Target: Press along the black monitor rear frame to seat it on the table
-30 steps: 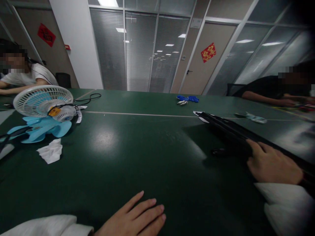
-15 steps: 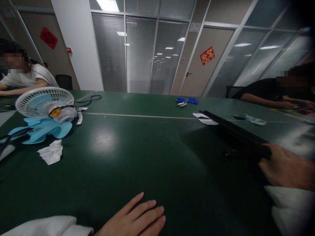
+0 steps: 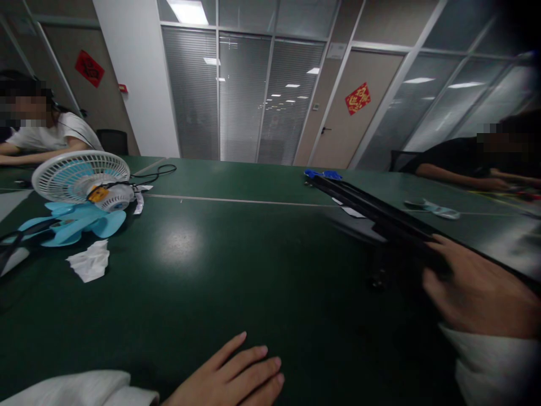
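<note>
My left hand (image 3: 232,372) lies flat on the dark green table (image 3: 236,265) near its front edge, fingers stretched out, holding nothing. My right hand (image 3: 477,290) at the right grips the near end of a long flat black object (image 3: 372,211), which is lifted off the table and slants away toward the far middle. The fingers wrap over its edge and are somewhat blurred. Both wrists wear white sleeves.
A white fan grille with a motor (image 3: 82,180) lies on blue fan blades (image 3: 71,223) at the left, beside a crumpled tissue (image 3: 89,265) and a black cable (image 3: 154,169). Blue gloves (image 3: 323,173) and paper slips lie beyond. Two other people sit at the far left and right.
My right hand has raised the black object's far end and swung it leftward, so it now reaches up to the blue gloves. The left hand has not moved.
</note>
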Motion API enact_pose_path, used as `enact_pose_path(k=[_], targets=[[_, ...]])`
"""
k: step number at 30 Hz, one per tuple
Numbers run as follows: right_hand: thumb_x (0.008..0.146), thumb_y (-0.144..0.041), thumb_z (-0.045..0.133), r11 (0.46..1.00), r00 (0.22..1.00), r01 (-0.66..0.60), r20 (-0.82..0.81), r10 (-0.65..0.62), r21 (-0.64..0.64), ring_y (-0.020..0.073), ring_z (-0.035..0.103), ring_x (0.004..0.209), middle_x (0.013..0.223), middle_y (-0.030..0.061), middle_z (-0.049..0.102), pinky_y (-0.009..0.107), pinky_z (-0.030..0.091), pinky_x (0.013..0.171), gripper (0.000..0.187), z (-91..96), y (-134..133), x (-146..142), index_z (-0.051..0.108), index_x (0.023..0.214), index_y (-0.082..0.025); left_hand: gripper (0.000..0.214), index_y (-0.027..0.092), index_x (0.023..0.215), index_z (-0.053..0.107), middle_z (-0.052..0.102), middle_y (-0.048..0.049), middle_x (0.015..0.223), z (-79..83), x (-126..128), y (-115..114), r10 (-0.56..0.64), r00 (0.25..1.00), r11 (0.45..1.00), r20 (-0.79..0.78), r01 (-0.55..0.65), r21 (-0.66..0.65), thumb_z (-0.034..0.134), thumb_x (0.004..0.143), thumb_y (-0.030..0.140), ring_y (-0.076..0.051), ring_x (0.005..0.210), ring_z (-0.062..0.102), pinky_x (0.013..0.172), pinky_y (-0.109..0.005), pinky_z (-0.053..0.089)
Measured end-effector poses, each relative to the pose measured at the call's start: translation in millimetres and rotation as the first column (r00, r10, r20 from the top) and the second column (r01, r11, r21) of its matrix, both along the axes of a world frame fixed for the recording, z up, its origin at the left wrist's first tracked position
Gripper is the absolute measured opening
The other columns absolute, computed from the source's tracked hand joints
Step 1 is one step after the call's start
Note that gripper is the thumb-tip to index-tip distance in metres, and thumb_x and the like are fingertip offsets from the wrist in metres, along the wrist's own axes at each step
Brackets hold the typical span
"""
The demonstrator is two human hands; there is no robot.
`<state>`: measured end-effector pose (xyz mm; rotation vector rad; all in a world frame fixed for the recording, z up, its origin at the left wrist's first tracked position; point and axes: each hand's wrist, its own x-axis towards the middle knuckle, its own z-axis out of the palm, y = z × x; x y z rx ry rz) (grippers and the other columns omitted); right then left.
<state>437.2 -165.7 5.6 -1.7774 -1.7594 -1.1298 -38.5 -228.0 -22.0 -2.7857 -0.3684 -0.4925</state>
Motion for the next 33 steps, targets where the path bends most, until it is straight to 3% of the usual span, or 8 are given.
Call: enact_pose_path(k=[7, 14, 18, 22, 27, 33], targets=[[0.091, -0.027, 0.052, 0.934, 0.932, -0.356, 0.075, 0.356, -0.005, 0.0191, 0.06, 0.118, 0.142, -0.0007, 0.052, 0.032, 0.049, 0.095, 0.043, 5.3, -8.1, -79.8, 0.051, 0.134, -0.028, 0.043, 0.021, 0.143, 0.05, 0.059, 0.0084, 0.14, -3.7, 1.5, 1.4, 0.02, 1.0, 0.999, -0.021, -0.019, 0.039, 0.026, 0.109, 0.034, -0.009, 0.127, 0.054, 0.123, -0.038, -0.003], [0.09, -0.014, 0.057, 0.808, 0.809, -0.585, 0.021, 0.587, -0.069, 0.0198, 0.053, 0.128, 0.143, 0.005, 0.051, 0.037, 0.046, 0.108, 0.047, 8.2, -30.8, -136.4, 0.051, 0.136, -0.023, 0.042, 0.022, 0.142, 0.051, 0.06, 0.0086, 0.139, -6.9, 5.0, 2.0, 0.053, 0.998, 0.998, -0.024, -0.052, 0.041, 0.025, 0.109, 0.03, -0.009, 0.127, 0.054, 0.123, -0.038, -0.003], [0.087, -0.004, 0.055, 0.719, 0.72, -0.688, 0.024, 0.693, -0.098, 0.0233, 0.051, 0.131, 0.143, 0.01, 0.05, 0.04, 0.045, 0.109, 0.047, 2.6, -34.2, -149.0, 0.055, 0.132, -0.017, 0.041, 0.021, 0.141, 0.052, 0.062, 0.0077, 0.137, -5.2, 5.0, 0.2, 0.053, 0.998, 0.998, -0.025, -0.052, 0.026, 0.026, 0.109, 0.027, -0.008, 0.126, 0.054, 0.124, -0.035, 0.001], [0.084, 0.003, 0.052, 0.653, 0.659, -0.742, 0.015, 0.752, -0.153, 0.0266, 0.048, 0.133, 0.145, 0.0143, 0.048, 0.043, 0.046, 0.108, 0.049, -3.1, -33.7, -154.8, 0.056, 0.131, -0.012, 0.043, 0.016, 0.141, 0.051, 0.061, 0.0009, 0.138, -6.0, 3.5, -4.0, 0.089, 0.996, 0.996, -0.012, -0.089, 0.004, 0.029, 0.109, 0.036, -0.01, 0.13, 0.051, 0.124, -0.034, 0.008], [0.086, 0.003, 0.049, 0.597, 0.61, -0.778, -0.005, 0.793, -0.197, 0.0275, 0.046, 0.135, 0.145, 0.0162, 0.047, 0.044, 0.048, 0.105, 0.046, -3.1, -36.7, -161.0, 0.056, 0.131, -0.009, 0.044, 0.017, 0.143, 0.049, 0.061, 0.0006, 0.139, -6.6, 5.9, -6.9, 0.112, 0.993, 0.993, 0.02, -0.113, 0.016, 0.031, 0.108, 0.037, -0.011, 0.133, 0.049, 0.123, -0.032, 0.015], [0.089, 0.001, 0.05, 0.567, 0.587, -0.79, -0.023, 0.809, -0.235, 0.0277, 0.043, 0.137, 0.145, 0.0159, 0.046, 0.045, 0.049, 0.104, 0.045, 1.3, -42.3, -165.0, 0.054, 0.132, -0.009, 0.048, 0.026, 0.149, 0.04, 0.066, 0.0004, 0.13, -2.9, 8.1, -8.6, 0.154, 0.984, 0.987, 0.094, -0.158, 0.028, 0.027, 0.108, 0.046, -0.012, 0.123, 0.059, 0.111, -0.027, 0.04]])
